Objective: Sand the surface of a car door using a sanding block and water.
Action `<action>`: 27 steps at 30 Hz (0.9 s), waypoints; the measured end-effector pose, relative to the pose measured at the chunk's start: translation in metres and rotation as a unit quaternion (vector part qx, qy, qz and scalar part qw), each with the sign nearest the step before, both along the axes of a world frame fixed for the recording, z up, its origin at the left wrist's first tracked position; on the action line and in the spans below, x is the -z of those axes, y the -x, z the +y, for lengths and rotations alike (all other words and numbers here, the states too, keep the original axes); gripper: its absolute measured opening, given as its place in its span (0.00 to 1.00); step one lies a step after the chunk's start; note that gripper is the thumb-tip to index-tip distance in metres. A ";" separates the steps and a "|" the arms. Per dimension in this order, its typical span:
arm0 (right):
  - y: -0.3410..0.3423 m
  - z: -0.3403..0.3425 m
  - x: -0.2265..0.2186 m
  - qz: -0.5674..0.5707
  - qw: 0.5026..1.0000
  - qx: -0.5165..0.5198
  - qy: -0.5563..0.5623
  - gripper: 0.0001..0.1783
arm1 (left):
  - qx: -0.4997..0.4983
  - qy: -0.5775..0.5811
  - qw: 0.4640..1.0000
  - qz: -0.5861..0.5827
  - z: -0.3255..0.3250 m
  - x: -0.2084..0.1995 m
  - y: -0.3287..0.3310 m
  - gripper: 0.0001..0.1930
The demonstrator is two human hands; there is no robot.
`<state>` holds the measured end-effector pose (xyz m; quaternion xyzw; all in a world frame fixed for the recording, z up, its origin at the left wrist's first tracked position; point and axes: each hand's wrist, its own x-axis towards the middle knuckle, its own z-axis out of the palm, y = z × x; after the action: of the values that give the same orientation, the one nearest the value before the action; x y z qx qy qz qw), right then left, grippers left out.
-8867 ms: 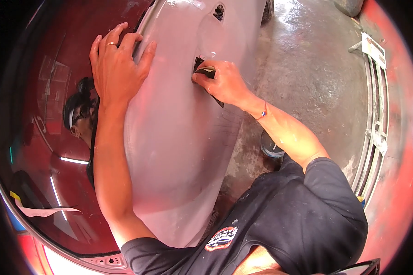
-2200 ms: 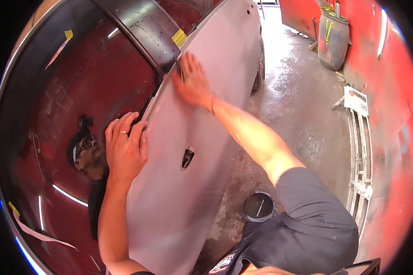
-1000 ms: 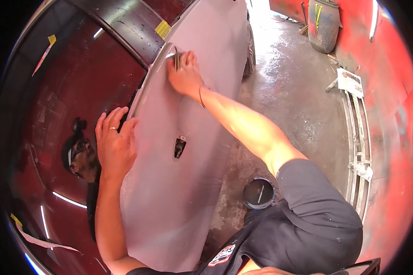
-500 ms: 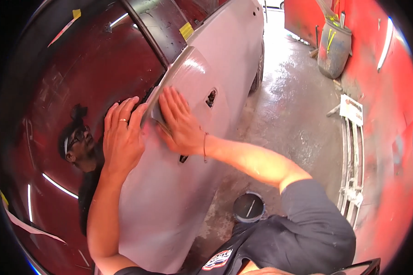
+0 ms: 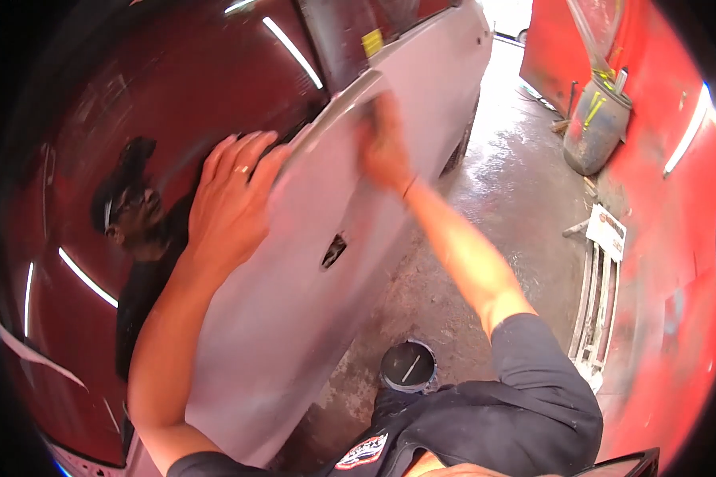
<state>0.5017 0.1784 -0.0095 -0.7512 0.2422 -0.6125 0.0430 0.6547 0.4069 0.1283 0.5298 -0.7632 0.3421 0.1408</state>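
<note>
A pale grey, primer-coated car door (image 5: 294,342) runs diagonally away from me, below a dark, glossy window (image 5: 175,87). My left hand (image 5: 235,203), with a ring on one finger, lies over the door's top edge at the window, fingers stretched and slightly apart. Farther along, my right hand (image 5: 386,151) is at the upper door panel, smeared by motion. Something dark shows beside its fingers, too blurred to name. A dark handle opening (image 5: 334,250) sits in the panel, nearer to me than my right hand.
Below me on the wet floor (image 5: 422,294) stands a round bucket (image 5: 409,366) with dark contents. A grey drum (image 5: 597,123) and a slatted grey-white part (image 5: 597,310) stand along the red wall (image 5: 676,262). Yellow tape (image 5: 372,43) marks the car's window frame.
My right hand has moved forward along the upper door panel, away from my left hand. The left hand stays at the top edge. The whole view has shifted, and the farther handle opening is now hidden.
</note>
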 end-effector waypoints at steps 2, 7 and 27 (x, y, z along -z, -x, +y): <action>-0.015 -0.007 -0.005 -0.041 0.992 0.044 -0.114 0.39 | -0.003 -0.003 1.000 0.014 -0.001 0.001 -0.003 0.25; -0.059 0.269 0.027 0.221 0.956 -0.187 -0.040 0.40 | 0.133 0.106 0.969 0.180 0.004 0.005 -0.026 0.22; -0.118 0.246 -0.009 -0.015 0.999 0.002 -0.050 0.35 | 0.040 0.008 0.992 -0.120 0.310 -0.006 -0.108 0.20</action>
<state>0.6198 0.4246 -0.0001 -0.7381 0.2738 -0.6110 0.0831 0.7624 0.7174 0.1343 0.4526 -0.7927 0.4030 0.0660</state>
